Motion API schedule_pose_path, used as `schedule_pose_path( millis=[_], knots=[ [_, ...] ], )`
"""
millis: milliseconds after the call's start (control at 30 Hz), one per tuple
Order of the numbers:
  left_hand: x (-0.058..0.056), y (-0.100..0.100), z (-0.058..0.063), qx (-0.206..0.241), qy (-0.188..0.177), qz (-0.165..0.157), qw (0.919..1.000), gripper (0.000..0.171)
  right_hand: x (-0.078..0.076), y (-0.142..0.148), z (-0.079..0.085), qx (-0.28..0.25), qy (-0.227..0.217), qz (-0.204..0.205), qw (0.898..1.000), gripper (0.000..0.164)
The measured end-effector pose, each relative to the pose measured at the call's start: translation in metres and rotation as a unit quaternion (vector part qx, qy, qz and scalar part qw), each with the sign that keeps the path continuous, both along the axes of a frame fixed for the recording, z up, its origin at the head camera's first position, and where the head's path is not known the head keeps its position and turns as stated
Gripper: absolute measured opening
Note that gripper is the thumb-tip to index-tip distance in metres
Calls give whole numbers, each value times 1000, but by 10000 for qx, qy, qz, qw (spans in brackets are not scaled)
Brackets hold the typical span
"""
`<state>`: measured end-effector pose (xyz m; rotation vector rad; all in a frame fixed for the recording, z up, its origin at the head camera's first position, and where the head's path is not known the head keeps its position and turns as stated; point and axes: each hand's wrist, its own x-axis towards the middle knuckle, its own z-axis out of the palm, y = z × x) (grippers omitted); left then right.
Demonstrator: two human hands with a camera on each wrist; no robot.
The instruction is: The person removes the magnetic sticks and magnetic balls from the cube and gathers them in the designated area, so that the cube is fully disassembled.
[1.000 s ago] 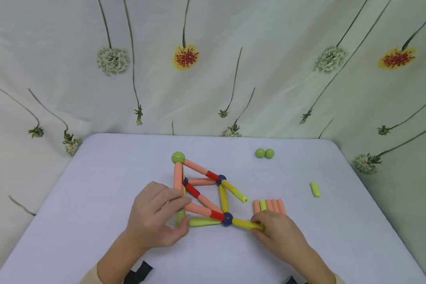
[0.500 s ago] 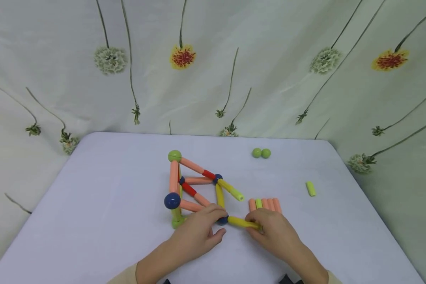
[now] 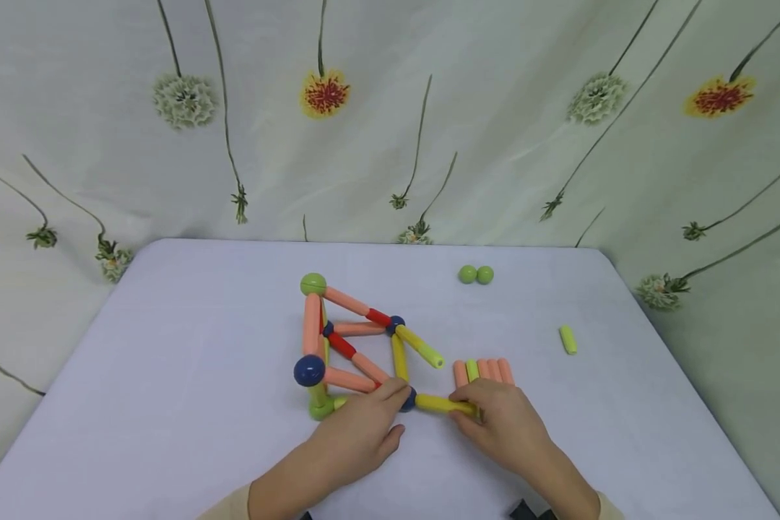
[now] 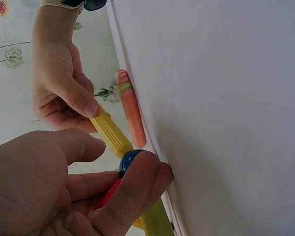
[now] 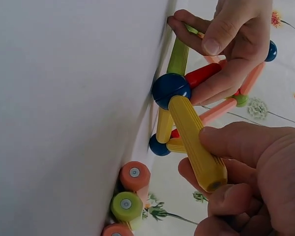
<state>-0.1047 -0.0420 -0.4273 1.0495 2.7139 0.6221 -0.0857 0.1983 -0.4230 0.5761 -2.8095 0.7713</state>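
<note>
A framework of magnetic sticks and balls stands left of the table's middle, with a large blue ball [image 3: 309, 370] and a green ball [image 3: 313, 284] at its raised side. My left hand [image 3: 357, 437] holds its near corner; in the left wrist view the fingers bend about the small blue ball [image 4: 130, 160], with the thumb apart. In the right wrist view a red stick [image 5: 202, 73] runs between those fingers, beside a green stick [image 5: 178, 58]. My right hand [image 3: 503, 426] pinches a yellow stick [image 5: 194, 140] near its free end; the other end touches the blue ball [image 5: 171, 91].
A row of several salmon sticks [image 3: 495, 370] with one green stick [image 3: 472, 370] lies just beyond my right hand. Farther right is a short green stick [image 3: 568, 339]. Two green balls [image 3: 477, 274] sit toward the back edge, before a flowered cloth [image 3: 364, 166].
My left hand has moved right and down, from the raised large blue ball to the near small blue ball. My right hand keeps hold of the yellow stick; the head view has shifted slightly.
</note>
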Motion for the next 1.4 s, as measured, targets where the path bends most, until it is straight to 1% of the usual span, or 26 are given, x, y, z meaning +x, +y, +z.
schedule_pose_path(
  millis=[100, 167, 233, 300, 400, 567, 667, 700, 767, 867, 1000, 1067, 1133, 1267, 1400],
  knots=[
    [0, 2, 4, -209, 9, -50, 9998, 55, -1, 3, 0, -510, -552, -143, 9971, 20],
    [1, 3, 4, -332, 71, -97, 9994, 57, -3, 5, -1, -844, -958, -304, 9914, 17],
    [1, 3, 4, -404, 131, -145, 9990, 59, -4, 7, -3, -1040, -1233, -447, 9859, 15],
    [1, 2, 3, -399, 161, -214, 9988, 59, -5, 7, -5, -1106, -1299, -490, 9841, 15],
    [1, 2, 1, -284, 58, -285, 9992, 56, -5, 7, -6, -1146, -1248, -449, 9845, 15],
    [0, 2, 1, -187, -57, -257, 9995, 52, -7, 8, -4, -1132, -1168, -313, 9862, 15],
    [-1, 2, 0, -147, -42, -253, 9996, 53, -9, 11, -2, -1130, -1294, -350, 9845, 15],
    [-1, 2, 0, -158, -37, -259, 9995, 54, -10, 13, -1, -1134, -1368, -417, 9832, 15],
    [-2, 0, 0, -217, -24, -222, 9995, 56, -12, 17, 0, -1162, -1476, -633, 9802, 15],
    [-3, -1, 1, -336, -48, -137, 9993, 60, -13, 25, 4, -1366, -1683, -1056, 9705, 13],
    [-3, -3, 0, -389, -132, -66, 9991, 63, -14, 40, 10, -1517, -1777, -1628, 9586, 12],
    [-3, -3, 0, -360, -177, -74, 9992, 63, -16, 49, 11, -1464, -1661, -1902, 9565, 12],
    [-2, -3, -1, -297, -194, -59, 9994, 63, -18, 59, 10, -1359, -1475, -2272, 9530, 13],
    [1, -2, 1, -156, -34, -5, 9999, 64, -20, 79, 7, -1102, -1096, -2899, 9444, 19],
    [4, -2, 6, -57, 175, 41, 9998, 64, -18, 92, 1, -819, -961, -3157, 9404, 22]
  ],
)
